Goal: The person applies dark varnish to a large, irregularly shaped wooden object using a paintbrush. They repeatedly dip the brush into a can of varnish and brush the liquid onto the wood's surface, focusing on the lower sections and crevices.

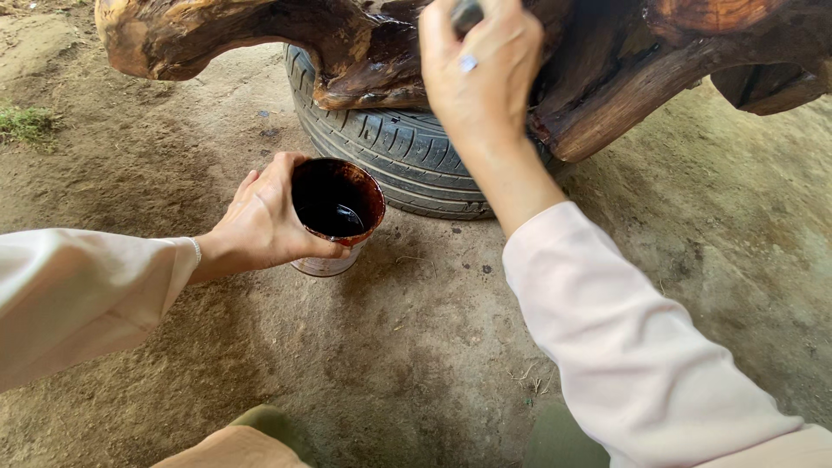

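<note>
Wrapped around the side of a small tin can (334, 227), the left hand (260, 221) was seen with thumb along the near wall and fingers curled behind — a closed grip on the can, which sat on the dirt floor (416, 347) at about nine o'clock from the tyre (390, 152). The right hand (481, 74) was held up at twelve o'clock, fingers closed on a dark, slim handle (466, 13); its working end was hidden behind the hand, so what kind of tool it was could not be told. The hand was pressed near the gnarled wood piece (607, 78) resting on the tyre.

The can was judged light but prone to spilling — open-topped, with dark glossy liquid inside and a rim crusted reddish-brown, probably sticky or slick. A hold low on the cleaner metal wall was judged safest. The wood was lumpy, twisted and shiny where coated, evidently stiff and heavy. The tyre was black rubber with grooved tread. The floor was packed, dusty earth, with a tuft of grass (26, 124) at ten o'clock. Pale pink sleeves (624, 347) covered both arms.
</note>
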